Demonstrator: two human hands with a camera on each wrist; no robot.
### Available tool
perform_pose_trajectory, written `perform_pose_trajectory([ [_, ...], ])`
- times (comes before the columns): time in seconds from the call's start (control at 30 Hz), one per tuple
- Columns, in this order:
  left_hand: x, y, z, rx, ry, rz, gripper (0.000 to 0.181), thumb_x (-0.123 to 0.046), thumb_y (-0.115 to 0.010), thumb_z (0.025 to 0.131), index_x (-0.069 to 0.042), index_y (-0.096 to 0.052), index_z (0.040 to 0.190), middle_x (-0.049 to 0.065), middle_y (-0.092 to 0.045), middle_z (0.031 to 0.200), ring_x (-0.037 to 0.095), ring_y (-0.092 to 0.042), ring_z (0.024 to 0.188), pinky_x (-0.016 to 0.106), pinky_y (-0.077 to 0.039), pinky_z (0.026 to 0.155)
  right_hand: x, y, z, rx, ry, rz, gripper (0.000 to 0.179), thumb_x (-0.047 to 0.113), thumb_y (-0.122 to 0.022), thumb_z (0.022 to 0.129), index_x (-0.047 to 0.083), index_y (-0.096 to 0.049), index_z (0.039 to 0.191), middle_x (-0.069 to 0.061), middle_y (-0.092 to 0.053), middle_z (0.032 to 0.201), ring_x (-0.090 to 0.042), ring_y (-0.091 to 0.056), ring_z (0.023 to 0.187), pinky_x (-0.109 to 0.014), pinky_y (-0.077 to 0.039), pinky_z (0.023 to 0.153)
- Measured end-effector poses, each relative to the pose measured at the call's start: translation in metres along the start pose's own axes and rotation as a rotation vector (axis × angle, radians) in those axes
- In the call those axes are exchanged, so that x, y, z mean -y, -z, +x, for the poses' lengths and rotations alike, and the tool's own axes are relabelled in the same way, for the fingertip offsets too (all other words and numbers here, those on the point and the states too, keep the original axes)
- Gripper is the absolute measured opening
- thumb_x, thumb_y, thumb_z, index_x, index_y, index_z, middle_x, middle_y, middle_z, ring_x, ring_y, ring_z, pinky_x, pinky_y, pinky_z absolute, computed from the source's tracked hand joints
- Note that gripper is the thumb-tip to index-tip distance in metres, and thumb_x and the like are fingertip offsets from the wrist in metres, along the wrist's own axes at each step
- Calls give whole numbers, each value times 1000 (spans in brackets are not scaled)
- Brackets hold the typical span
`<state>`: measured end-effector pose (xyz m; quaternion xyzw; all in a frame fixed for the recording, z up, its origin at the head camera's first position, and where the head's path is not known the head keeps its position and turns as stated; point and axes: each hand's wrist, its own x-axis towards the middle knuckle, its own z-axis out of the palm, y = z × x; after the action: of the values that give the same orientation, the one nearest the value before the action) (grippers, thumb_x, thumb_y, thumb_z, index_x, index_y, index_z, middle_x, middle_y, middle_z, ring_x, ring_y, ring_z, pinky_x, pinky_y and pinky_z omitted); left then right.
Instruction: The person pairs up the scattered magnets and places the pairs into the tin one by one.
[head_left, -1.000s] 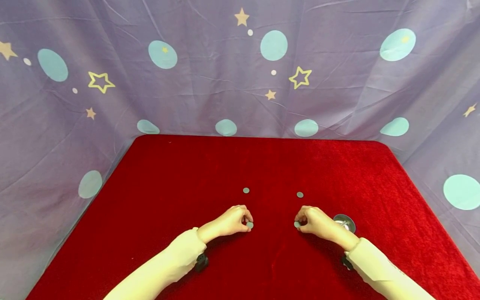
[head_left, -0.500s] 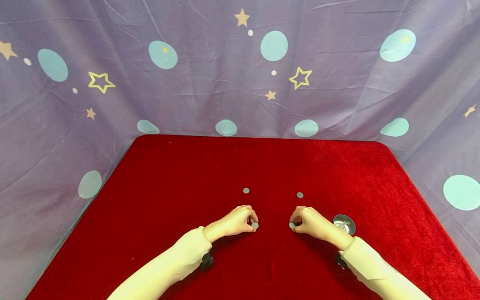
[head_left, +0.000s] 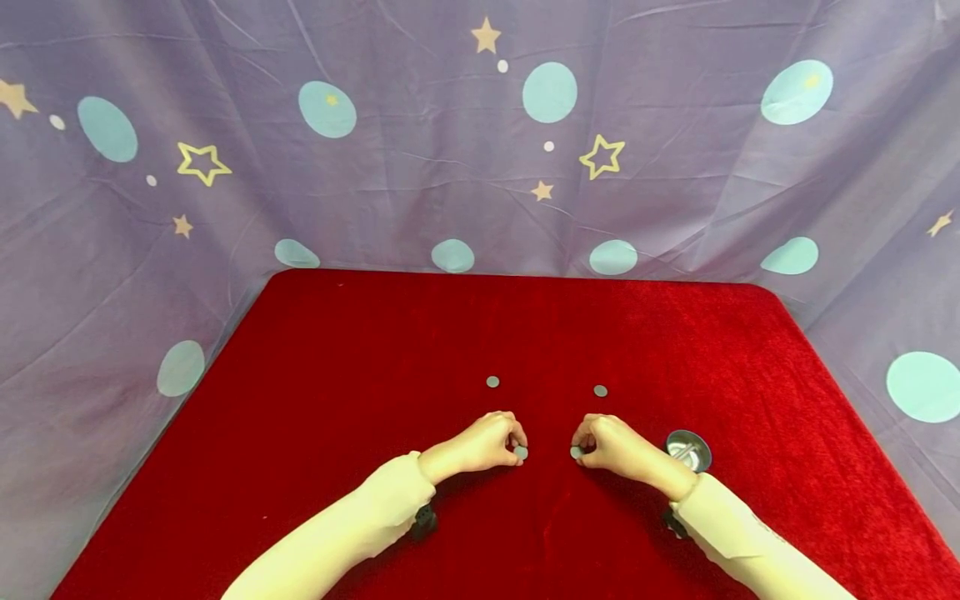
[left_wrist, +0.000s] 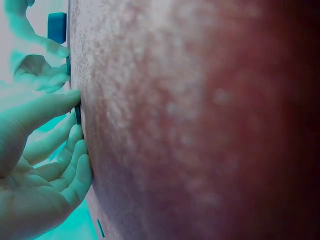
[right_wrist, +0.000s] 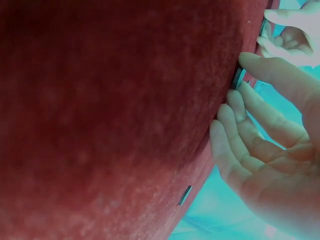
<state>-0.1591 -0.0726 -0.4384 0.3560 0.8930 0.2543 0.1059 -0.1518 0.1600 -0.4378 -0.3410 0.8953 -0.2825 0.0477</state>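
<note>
In the head view my left hand (head_left: pixel 489 442) pinches a small round grey disc (head_left: pixel 521 452) between thumb and forefinger, low on the red cloth. Facing it, my right hand (head_left: pixel 618 446) grips a matching disc (head_left: pixel 576 452) the same way. A short gap separates the two held discs. The left wrist view has the left hand's disc (left_wrist: pixel 77 114) edge-on against the cloth, its other fingers loosely bent. From the right wrist, the right hand's disc (right_wrist: pixel 238 78) also appears as a thin dark edge between thumb and forefinger.
Beyond the hands lie two more grey discs, one at left (head_left: pixel 492 382) and one at right (head_left: pixel 601 390). A small metal bowl (head_left: pixel 688 450) stands by the right forearm. Red cloth (head_left: pixel 375 350) covers the table, and a patterned purple curtain (head_left: pixel 420 150) encloses it.
Both hands have slid inward along the cloth, left hand rightward and right hand leftward, each with its disc. The gap between those discs has narrowed; the two farther discs stay put.
</note>
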Motion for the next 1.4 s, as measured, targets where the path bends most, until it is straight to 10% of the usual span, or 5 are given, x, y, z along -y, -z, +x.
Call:
perform_pose_trajectory([
  [1.4,-21,-9,22,61,43,47,14,-14,-71,73,-8,-67,85,-3,-56,79,9,-50,75,20,-39,72,12,-9,14,29,31,-48,10,5,-71,63,7,-64,70,4,-54,68,-6,-48,62,-20,-40,57],
])
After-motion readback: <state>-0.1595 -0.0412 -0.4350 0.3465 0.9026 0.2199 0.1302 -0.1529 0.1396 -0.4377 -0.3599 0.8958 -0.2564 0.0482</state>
